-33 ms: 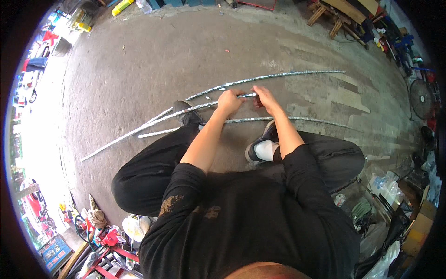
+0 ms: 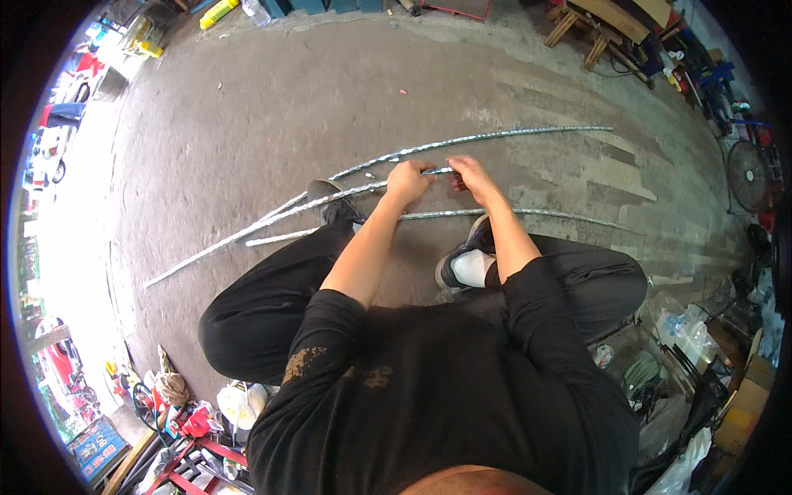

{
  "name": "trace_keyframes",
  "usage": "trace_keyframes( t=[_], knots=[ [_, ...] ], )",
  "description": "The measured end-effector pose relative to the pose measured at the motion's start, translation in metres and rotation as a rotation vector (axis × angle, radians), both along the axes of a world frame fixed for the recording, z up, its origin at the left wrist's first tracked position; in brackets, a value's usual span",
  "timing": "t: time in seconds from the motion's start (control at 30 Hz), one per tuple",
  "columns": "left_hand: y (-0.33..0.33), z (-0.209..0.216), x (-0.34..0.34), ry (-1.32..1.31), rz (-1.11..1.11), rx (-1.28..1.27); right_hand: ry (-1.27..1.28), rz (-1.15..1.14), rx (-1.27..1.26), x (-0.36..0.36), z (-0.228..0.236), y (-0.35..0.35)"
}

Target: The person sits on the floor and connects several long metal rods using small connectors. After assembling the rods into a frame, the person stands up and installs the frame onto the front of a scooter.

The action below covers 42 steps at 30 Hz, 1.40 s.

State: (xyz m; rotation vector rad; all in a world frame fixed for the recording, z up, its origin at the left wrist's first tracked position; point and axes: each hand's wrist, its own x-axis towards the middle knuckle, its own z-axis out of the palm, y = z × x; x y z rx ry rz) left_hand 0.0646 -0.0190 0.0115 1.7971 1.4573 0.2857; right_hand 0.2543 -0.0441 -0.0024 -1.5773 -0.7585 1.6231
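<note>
A long, thin, silvery rod [image 2: 264, 218] with a shiny, patterned surface slants across the floor, passing over my left foot. Near its right end, my left hand [image 2: 406, 181] is closed around it. At the tip, my right hand [image 2: 470, 175] has its fingers bent in and pressed to the rod's end; part of what they grip is hidden. Farther out lies a second rod [image 2: 495, 134] like it, and a third rod [image 2: 544, 212] runs beneath my forearms. Two small pale pieces, one [image 2: 370, 175] left of my left hand, rest on the floor.
I sit on a concrete floor [image 2: 247, 99], legs bent, shoes [image 2: 458, 264] close to the rods. A wooden trestle [image 2: 598, 37] stands far right, with a round fan [image 2: 749, 175] below it. Mixed clutter [image 2: 194, 421] fills the lower left; plastic bags and cardboard [image 2: 742, 404] lie lower right.
My right hand has shifted very slightly toward my left hand at the rod's end. My left hand and the rods stay almost in place.
</note>
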Motion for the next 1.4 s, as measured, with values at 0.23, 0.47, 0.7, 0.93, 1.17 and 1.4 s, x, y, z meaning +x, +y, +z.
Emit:
trace_keyframes(
  t=[0.23, 0.47, 0.7, 0.93, 1.17, 1.4],
  knots=[
    [0.005, 0.021, 0.000, -0.027, 0.051, 0.044, -0.062, -0.082, 0.007, -0.018, 0.013, 0.017],
    [0.032, 0.087, -0.013, -0.082, 0.096, 0.093, 0.000, 0.025, 0.234, -0.028, 0.085, 0.035],
    [0.040, 0.057, -0.007, -0.112, 0.121, 0.011, -0.241, -0.016, 0.203, -0.035, 0.071, 0.027],
    [0.031, -0.005, 0.009, 0.021, 0.081, -0.062, -0.370, 0.193, -0.051, -0.007, -0.015, 0.048],
    [0.053, -0.071, 0.004, 0.029, -0.063, -0.009, -0.249, 0.553, -0.369, 0.011, -0.037, 0.096],
    [0.085, -0.064, 0.008, 0.160, -0.007, -0.252, -0.338, 0.732, -0.496, 0.012, -0.041, 0.140]
  ],
)
